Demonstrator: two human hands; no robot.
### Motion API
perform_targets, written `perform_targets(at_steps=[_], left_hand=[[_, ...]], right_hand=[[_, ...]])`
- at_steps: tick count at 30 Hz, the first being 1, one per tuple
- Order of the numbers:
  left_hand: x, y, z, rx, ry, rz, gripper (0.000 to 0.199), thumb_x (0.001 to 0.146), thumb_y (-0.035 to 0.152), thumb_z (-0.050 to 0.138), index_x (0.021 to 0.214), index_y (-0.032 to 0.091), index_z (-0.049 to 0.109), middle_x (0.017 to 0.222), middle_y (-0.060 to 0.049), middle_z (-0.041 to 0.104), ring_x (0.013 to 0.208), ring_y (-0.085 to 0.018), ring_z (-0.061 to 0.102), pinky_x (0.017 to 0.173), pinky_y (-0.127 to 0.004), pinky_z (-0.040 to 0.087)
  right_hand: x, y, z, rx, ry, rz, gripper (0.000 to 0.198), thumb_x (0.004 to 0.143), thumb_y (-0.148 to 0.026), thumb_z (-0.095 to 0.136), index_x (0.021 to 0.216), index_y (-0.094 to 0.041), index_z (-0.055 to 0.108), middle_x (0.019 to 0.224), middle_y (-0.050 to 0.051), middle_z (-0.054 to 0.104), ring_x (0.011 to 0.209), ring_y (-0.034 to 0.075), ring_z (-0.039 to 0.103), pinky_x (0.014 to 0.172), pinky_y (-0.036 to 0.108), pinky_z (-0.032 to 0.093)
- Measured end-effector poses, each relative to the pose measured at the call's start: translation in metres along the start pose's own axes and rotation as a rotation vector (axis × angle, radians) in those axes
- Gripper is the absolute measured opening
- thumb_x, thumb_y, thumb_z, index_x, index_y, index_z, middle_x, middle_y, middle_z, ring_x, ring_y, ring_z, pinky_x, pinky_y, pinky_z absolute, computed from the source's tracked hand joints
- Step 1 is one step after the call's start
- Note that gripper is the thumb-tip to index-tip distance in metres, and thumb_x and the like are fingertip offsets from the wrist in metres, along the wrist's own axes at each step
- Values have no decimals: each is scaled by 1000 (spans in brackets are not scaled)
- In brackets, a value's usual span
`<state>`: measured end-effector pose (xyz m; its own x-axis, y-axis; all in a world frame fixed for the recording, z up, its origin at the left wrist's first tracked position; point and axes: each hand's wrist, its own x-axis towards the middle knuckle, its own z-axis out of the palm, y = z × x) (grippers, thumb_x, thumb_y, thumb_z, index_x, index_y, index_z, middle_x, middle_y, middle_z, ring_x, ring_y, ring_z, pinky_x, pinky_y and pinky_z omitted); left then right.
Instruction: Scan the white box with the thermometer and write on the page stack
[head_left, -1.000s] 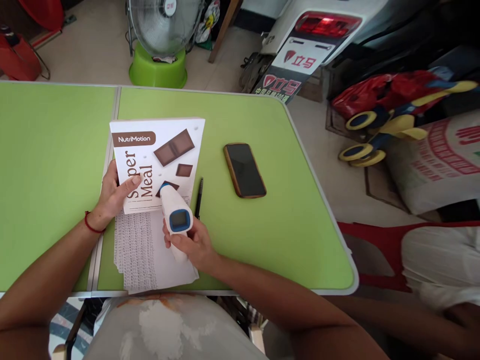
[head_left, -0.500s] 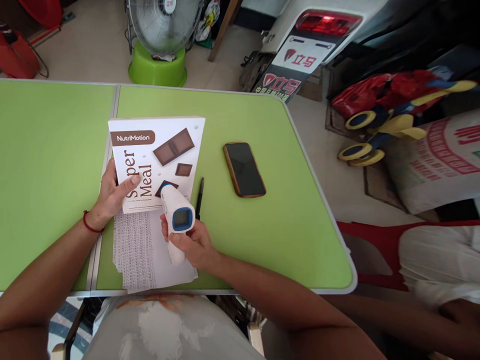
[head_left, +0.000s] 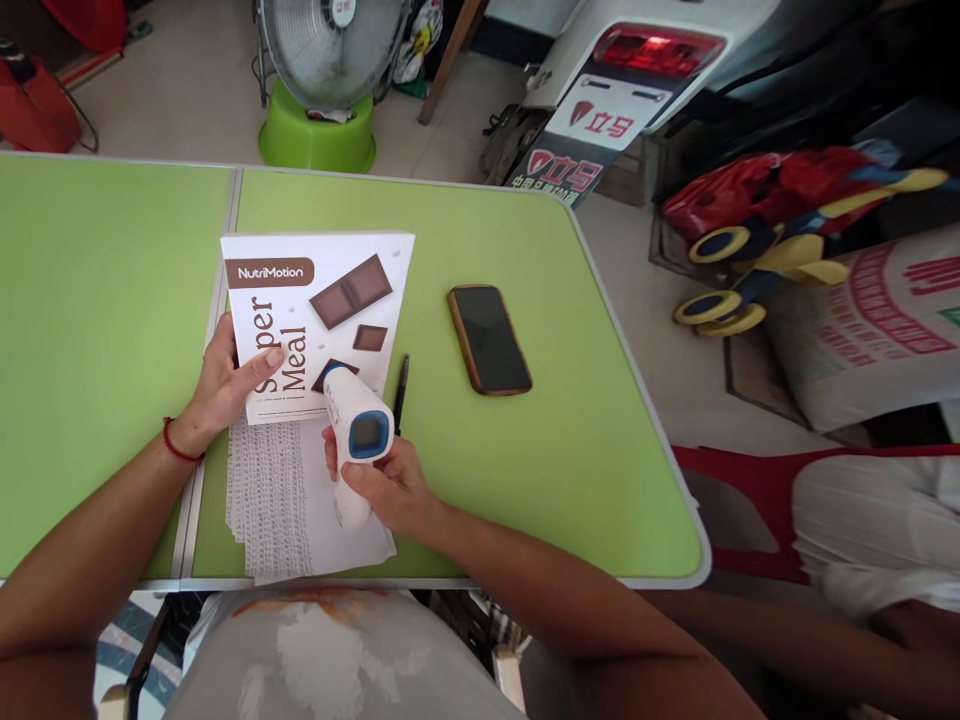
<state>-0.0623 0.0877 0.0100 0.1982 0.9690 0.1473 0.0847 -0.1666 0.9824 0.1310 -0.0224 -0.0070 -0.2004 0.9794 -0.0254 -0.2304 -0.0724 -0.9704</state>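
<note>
My left hand (head_left: 229, 385) grips a white box (head_left: 352, 345) by its lower left corner, thumb on the front. The box reads "NutriMotion" and "Super Meal" and pictures chocolate pieces. In my right hand (head_left: 397, 490) is a white infrared thermometer (head_left: 349, 405) with a blue-rimmed screen. Its front end overlaps the box's lower right part in the view; whether they touch I cannot tell. Beneath both lie sheets of paper (head_left: 300, 520) with dense writing, partly hidden by the box and the right hand. A black pen (head_left: 403, 385) rests just right of the box.
On the green table (head_left: 585, 480) a phone (head_left: 491, 340) in a brown case lies right of the pen. Beyond the far edge are a fan (head_left: 330, 50) on a green stool (head_left: 319, 135) and a white scooter (head_left: 570, 130). Another person (head_left: 870, 520) sits at the right.
The box and thermometer appear shifted very slightly to the right. Both hands keep their grips.
</note>
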Motion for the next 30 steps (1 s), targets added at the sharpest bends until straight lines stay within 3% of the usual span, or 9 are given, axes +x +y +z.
perform_targets(at_steps=[9, 14, 19, 23, 26, 30], left_hand=[[7, 4, -21, 283, -144, 46, 56, 76, 58, 76, 112, 19, 58, 108, -11, 67, 94, -28, 65, 75, -43, 55], [6, 9, -14, 112, -56, 34, 56, 74, 58, 78, 107, 17, 58, 108, -11, 68, 94, -27, 66, 75, -41, 56], [11, 7, -16, 24, 42, 163, 52, 79, 51, 78, 112, 18, 56, 119, -12, 64, 108, -28, 64, 89, -45, 55], [18, -2, -23, 33, 106, 274, 51, 80, 45, 79, 118, 24, 52, 120, -8, 63, 113, -26, 61, 97, -47, 51], [22, -8, -25, 68, 89, 278, 56, 78, 43, 81, 122, 26, 50, 121, -8, 61, 113, -27, 62, 95, -47, 53], [23, -15, -25, 175, 101, 313, 66, 77, 46, 81, 130, 24, 47, 125, -10, 61, 116, -30, 60, 92, -48, 55]], right_hand=[[2, 0, -1, 13, 8, -5, 32, 74, -50, 76, 83, -21, 63, 73, 0, 62, 62, 12, 52, 59, 30, 46], [6, -7, -12, -127, 93, -79, 35, 73, -53, 74, 82, -21, 63, 71, 1, 62, 61, 14, 54, 59, 31, 48], [22, -31, -47, -487, 336, -157, 30, 78, -51, 66, 86, -22, 65, 75, 2, 65, 65, 17, 57, 59, 33, 49], [39, -43, -85, -1021, 468, -134, 35, 74, -53, 65, 84, -20, 66, 74, 5, 62, 71, 21, 58, 62, 35, 48], [49, -35, -105, -1323, 516, -15, 40, 76, -53, 64, 90, -16, 67, 79, 10, 64, 77, 26, 61, 70, 40, 49], [56, -18, -111, -1445, 528, 105, 50, 79, -49, 64, 113, -12, 63, 99, 16, 70, 90, 31, 65, 76, 42, 50]])
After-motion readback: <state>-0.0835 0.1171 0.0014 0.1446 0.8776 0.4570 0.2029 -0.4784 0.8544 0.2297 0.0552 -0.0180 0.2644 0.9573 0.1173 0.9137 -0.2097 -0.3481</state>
